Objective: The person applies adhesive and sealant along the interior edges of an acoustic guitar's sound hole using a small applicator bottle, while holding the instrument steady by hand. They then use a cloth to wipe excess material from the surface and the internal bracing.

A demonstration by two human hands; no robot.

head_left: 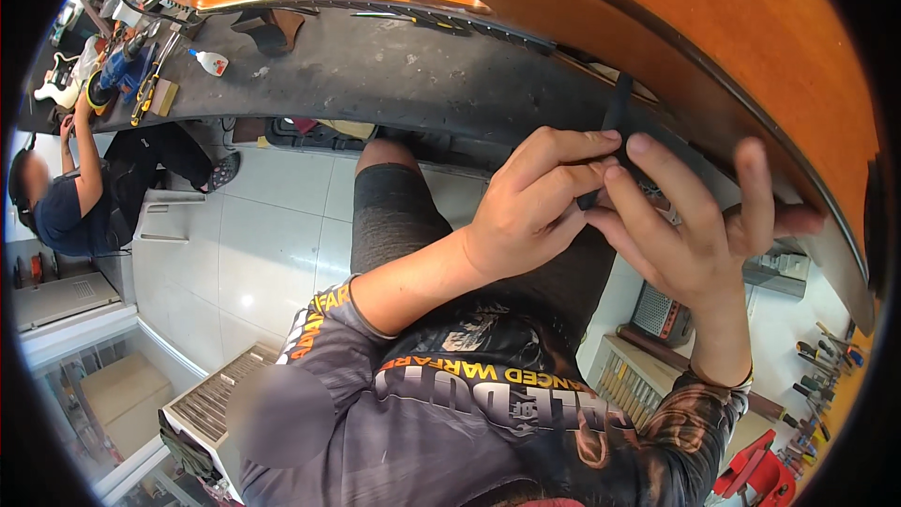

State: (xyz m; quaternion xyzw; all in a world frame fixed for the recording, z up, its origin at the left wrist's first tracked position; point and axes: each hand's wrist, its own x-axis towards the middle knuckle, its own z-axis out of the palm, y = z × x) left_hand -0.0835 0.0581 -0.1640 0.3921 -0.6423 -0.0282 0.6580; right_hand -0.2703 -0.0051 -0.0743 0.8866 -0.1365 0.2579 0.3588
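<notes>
Both hands met at the near edge of the worktop (394,75). The left hand (530,202) and right hand (690,235) pinched a slim black tool (615,117) against the orange guitar body (713,28).

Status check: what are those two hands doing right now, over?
Left hand and right hand both pinching a thin black strip at the guitar body's edge. Workbench cluttered beyond. Nothing blocking.

Guitar body (713,28) cut off by frame's top and right edge; full outline not visible. Lower end of dark strip (617,113) hidden behind fingers of left hand (530,211) and right hand (694,235); grip on it unclear. Co-worker (70,197) at left partly cut by rim, face blurred. Bench tools (131,66) at far left too small to identify.
</notes>
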